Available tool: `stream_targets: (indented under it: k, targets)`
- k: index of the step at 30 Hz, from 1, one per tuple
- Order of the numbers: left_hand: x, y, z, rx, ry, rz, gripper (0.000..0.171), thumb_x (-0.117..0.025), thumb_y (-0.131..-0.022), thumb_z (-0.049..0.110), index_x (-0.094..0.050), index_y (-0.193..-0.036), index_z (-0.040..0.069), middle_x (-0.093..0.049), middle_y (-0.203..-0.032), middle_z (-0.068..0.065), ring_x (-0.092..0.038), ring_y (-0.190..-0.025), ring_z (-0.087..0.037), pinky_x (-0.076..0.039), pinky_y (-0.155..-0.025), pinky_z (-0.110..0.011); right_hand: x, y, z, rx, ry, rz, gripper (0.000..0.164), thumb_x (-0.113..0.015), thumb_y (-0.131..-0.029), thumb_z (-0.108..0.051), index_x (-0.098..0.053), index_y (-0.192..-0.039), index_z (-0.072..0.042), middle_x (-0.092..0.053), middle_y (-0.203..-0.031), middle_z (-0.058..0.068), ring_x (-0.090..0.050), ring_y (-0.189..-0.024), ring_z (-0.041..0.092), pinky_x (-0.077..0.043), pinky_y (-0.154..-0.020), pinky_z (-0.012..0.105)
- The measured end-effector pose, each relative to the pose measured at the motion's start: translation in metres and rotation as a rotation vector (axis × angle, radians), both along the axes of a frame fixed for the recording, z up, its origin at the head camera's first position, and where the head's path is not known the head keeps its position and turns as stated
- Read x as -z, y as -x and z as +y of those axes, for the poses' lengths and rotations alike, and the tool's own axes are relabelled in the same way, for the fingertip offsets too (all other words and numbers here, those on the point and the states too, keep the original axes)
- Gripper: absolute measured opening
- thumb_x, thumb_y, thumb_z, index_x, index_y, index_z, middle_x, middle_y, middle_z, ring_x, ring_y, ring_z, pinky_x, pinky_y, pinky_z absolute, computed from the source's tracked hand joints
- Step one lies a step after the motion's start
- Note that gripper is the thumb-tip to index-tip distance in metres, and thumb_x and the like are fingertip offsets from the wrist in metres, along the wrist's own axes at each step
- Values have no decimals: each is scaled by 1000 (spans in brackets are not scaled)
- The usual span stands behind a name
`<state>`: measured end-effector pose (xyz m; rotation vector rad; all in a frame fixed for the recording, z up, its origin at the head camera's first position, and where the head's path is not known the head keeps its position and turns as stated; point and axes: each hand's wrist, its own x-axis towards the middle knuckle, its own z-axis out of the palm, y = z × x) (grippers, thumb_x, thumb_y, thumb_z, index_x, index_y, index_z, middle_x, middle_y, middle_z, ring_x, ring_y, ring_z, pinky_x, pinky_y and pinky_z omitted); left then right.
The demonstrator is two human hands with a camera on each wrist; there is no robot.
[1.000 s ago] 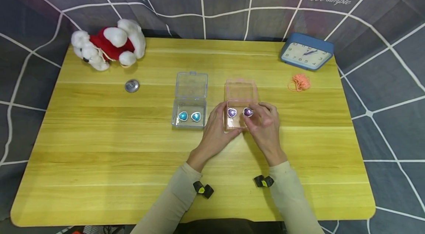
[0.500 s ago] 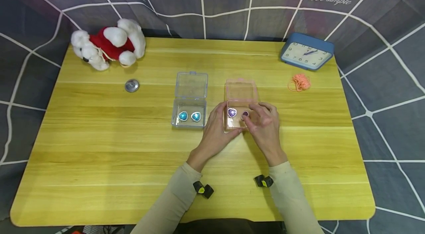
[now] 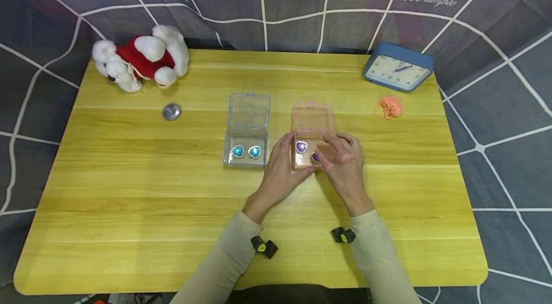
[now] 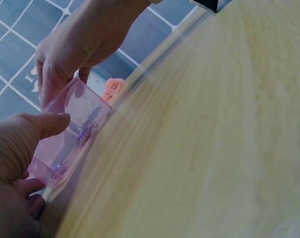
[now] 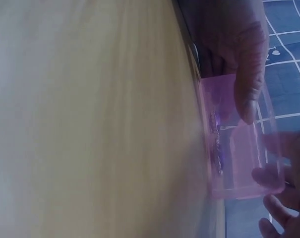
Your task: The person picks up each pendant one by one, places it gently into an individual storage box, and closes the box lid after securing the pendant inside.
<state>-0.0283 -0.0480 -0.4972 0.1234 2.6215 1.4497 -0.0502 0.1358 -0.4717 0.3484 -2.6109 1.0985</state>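
My left hand (image 3: 281, 162) grips the open pink clear box (image 3: 304, 162), fingers along its left side and thumb (image 4: 55, 124) on the front wall. One purple heart-shaped gem (image 3: 301, 146) with a sparkly rim lies at the box's left. The second purple gem (image 3: 315, 157), partly covered by my right thumb in the head view, lies on the box's floor. My right hand (image 3: 345, 165) reaches in from the right; in the right wrist view its fingertips (image 5: 264, 176) hover above that gem, apart from it. Left of the pink box stands an open clear bluish box (image 3: 246, 165) with two blue heart-shaped gems (image 3: 254, 151).
At the back left lies a white plush toy (image 3: 151, 57) in red, with a round silver tin (image 3: 171, 111) in front of it. A blue clock (image 3: 398, 66) and a ball of coral yarn (image 3: 390, 107) are at the back right of the wooden table (image 3: 142, 208).
The right-hand purple gem has shifted toward the front and slightly left inside the pink box, and the right thumb with it. My left hand and both boxes have stayed put.
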Motion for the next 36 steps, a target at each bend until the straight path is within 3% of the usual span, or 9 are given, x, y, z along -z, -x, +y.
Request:
stream_targets:
  k: [6,9,11,18,21,28,33,36]
  targets:
    - [1,0,0,5,1,-3,107,-86,-88,42,-20,-168,17,-28,-173,-8,-26,-159,-29,-27,-126,-60,-3,9,4,41,130,65,25,-85,-87,-3,-77,-108,8,-77,-106,24,-62,-116,45,-51,-102,59]
    - [0,1,-1,6,-1,4,106,-85,-89,42,-20,-168,17,-28,-172,-8,-25,-159,-28,-27,-126,-60,-7,18,7,91,204,50,22,-79,-93,-7,-77,-110,8,-78,-108,23,-66,-113,43,-52,-101,58]
    - [0,1,-2,3,-1,8,106,-85,-88,43,-20,-168,17,-28,-172,-8,-26,-159,-28,-27,-126,-60,-8,26,9,126,264,-15,26,-74,-98,-11,-75,-116,8,-77,-112,22,-68,-112,41,-53,-102,56]
    - [0,0,-1,-2,2,-7,106,-85,-88,44,-20,-168,17,-27,-173,-8,-26,-159,-29,-27,-125,-62,-5,51,11,215,446,-414,48,-65,-105,-31,-65,-139,2,-74,-125,21,-71,-114,33,-59,-93,37]
    - [0,0,-1,-1,4,-11,106,-84,-89,44,-20,-168,17,-27,-173,-8,-26,-159,-29,-27,-125,-62,-6,57,9,220,544,-498,50,-64,-106,-33,-63,-142,2,-72,-127,22,-69,-116,30,-56,-93,29]
    - [2,0,0,2,10,-4,106,-84,-88,45,-20,-168,19,-27,-173,-8,-26,-159,-29,-27,-124,-64,-6,60,8,231,791,-490,45,-62,-108,-29,-64,-138,4,-74,-124,18,-70,-113,29,-57,-97,29]
    - [2,1,0,4,5,1,105,-84,-89,45,-21,-168,18,-27,-173,-8,-25,-159,-29,-27,-125,-63,-8,57,9,177,883,-435,44,-58,-110,-30,-67,-128,9,-74,-111,5,-69,-112,26,-55,-105,38]
    - [2,0,-1,7,1,-1,105,-84,-89,45,-21,-168,18,-27,-173,-8,-25,-159,-29,-27,-125,-63,-9,54,10,140,913,-396,40,-54,-112,-28,-70,-118,8,-73,-109,5,-67,-110,24,-54,-105,43]
